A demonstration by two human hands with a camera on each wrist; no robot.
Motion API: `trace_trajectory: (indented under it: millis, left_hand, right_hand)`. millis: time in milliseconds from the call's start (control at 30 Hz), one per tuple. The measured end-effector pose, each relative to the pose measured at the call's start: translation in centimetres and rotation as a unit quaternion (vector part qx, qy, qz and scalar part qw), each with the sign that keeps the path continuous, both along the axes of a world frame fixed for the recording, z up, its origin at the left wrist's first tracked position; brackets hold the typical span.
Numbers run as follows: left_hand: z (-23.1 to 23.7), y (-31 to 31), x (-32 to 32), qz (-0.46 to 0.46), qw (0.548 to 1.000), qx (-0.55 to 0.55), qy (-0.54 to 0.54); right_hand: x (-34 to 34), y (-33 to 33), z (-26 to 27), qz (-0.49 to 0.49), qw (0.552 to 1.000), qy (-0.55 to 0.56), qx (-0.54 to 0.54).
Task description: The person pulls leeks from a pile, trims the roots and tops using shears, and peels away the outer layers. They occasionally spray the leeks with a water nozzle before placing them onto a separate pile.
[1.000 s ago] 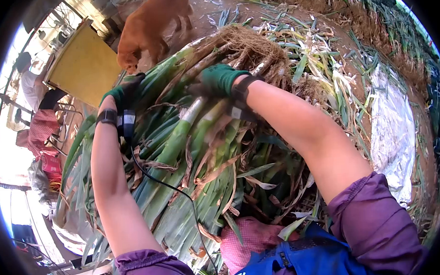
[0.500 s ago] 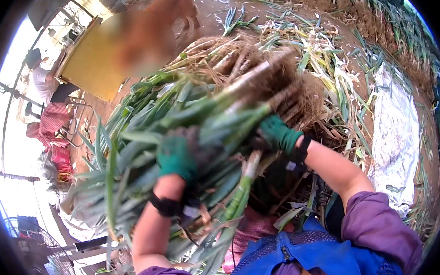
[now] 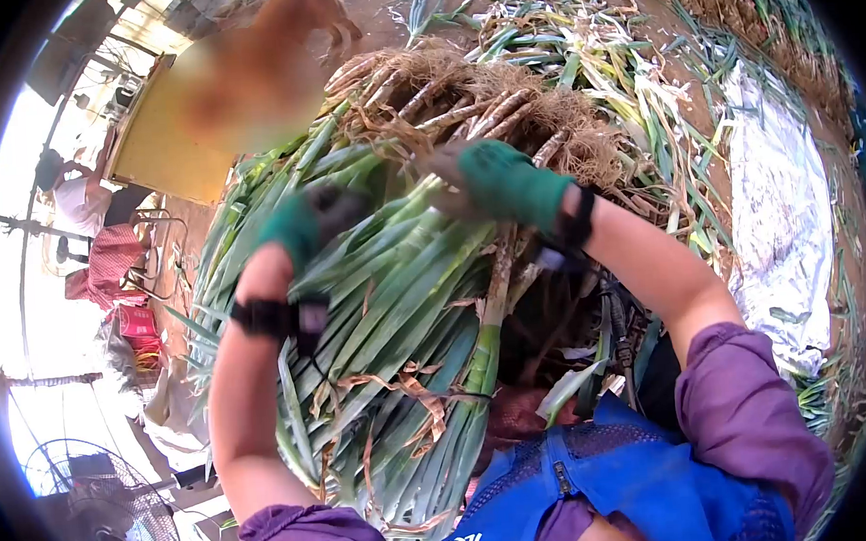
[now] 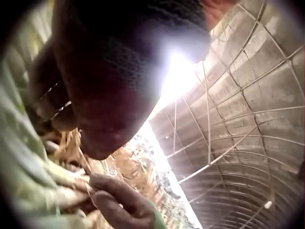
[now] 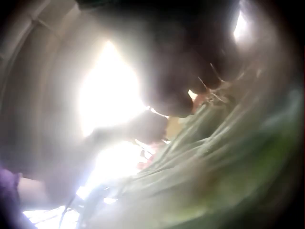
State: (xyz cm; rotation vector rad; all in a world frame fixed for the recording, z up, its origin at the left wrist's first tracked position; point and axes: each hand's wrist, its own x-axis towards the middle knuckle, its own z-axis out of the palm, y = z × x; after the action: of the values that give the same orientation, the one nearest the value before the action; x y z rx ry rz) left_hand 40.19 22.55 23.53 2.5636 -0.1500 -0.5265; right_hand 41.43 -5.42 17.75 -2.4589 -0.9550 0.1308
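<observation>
A thick heap of leeks [image 3: 385, 293] lies in front of me in the head view, long green leaves toward me and brown roots [image 3: 582, 130] at the upper right. My left hand [image 3: 308, 223], in a green glove with dark fingers, is over the leaves with its fingers loosely bent; nothing shows in it. Beside it, my right hand [image 3: 502, 184], gloved alike, has its fingertips at the pale stalks and dry leaf strands. In the left wrist view the right hand's fingers [image 4: 114, 195] come together by the stalks; I cannot tell whether they pinch a strand.
A brown dog [image 3: 298, 33], partly blurred, stands beyond the heap by a yellow panel [image 3: 167, 137]. A person [image 3: 82, 201] sits at the far left. Leaf scraps [image 3: 629, 94] litter the ground; a white sheet [image 3: 778, 223] lies right. A fan [image 3: 104, 528] stands lower left.
A bunch of leeks that both hands carried toward me now lies on the heap. My left hand has moved up and left, my right hand up and left onto the stalks.
</observation>
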Motion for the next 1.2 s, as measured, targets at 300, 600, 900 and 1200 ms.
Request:
trace_trajectory:
  millis: [300,600,900,1200]
  left_hand:
    - [-5.5,5.4,7.2,0.008,0.982,0.187,-0.038]
    - [-7.5,-4.4,-7.5,-0.065,0.969,0.203,0.122]
    - [-10.9,-6.2,-15.8,0.083,0.969,0.232,0.0]
    - [-8.4,-19.1,-26.3,-0.057,0.978,0.136,-0.148]
  right_hand:
    - [0.8,2.4,-6.7,-0.031,0.997,0.005,-0.067]
    - [-7.0,-0.8,-9.0,-0.062,0.997,-0.044,-0.027]
    - [-19.1,-6.6,-11.1,-0.101,0.991,-0.058,0.064]
    - [-39.1,-18.9,-19.9,-0.331,0.904,0.148,-0.228]
